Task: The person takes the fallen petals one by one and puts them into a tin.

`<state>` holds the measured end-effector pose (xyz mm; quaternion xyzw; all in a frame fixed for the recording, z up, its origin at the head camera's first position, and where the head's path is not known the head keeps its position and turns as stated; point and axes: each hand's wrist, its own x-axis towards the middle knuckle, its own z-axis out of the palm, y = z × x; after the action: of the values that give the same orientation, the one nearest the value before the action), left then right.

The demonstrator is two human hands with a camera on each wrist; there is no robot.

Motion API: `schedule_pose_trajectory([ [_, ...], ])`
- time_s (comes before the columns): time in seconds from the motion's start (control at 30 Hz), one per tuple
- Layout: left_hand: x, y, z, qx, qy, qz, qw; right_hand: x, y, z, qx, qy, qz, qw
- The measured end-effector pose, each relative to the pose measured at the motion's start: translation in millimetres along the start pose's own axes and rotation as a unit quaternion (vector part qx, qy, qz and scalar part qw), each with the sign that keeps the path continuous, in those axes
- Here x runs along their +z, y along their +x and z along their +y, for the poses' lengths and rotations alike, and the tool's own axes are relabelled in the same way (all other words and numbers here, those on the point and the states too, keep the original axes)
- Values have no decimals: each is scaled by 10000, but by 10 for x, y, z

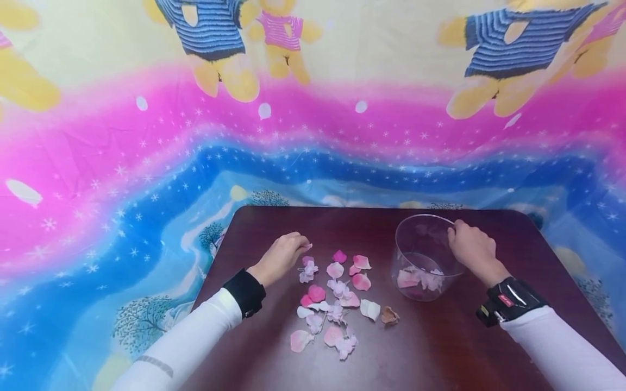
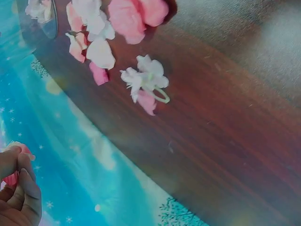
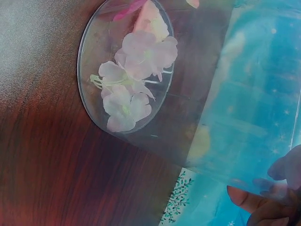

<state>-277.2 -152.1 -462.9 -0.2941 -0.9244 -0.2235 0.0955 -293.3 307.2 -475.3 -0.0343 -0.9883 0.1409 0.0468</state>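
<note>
A clear plastic cup (image 1: 424,255) stands on the dark wooden table (image 1: 440,347), right of centre, with a few pale petals (image 3: 131,80) on its bottom. My right hand (image 1: 470,245) grips the cup's rim, fingers (image 3: 263,200) curled over the edge. Several pink and white fabric petals (image 1: 337,296) lie scattered in the middle of the table. My left hand (image 1: 283,254) hovers at the left edge of the scatter and pinches a pink petal (image 2: 14,162) between its fingertips. A white blossom cluster (image 2: 146,80) lies just beside it.
A bright cloth (image 1: 146,179) with bears, pink and blue bands covers the surroundings behind and beside the table. A brownish petal (image 1: 389,315) lies near the cup's base. Bare table lies toward the front edge and at the far side.
</note>
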Motion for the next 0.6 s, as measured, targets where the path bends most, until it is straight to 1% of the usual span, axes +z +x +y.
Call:
schedule_pose_trajectory([
  [0.37, -64, 106, 133, 252, 57, -56, 9997, 15, 16, 35, -25, -8, 31, 10000],
  [0.6, -114, 177, 215, 487, 123, -112, 9987, 19, 22, 42, -28, 7, 14, 10000],
])
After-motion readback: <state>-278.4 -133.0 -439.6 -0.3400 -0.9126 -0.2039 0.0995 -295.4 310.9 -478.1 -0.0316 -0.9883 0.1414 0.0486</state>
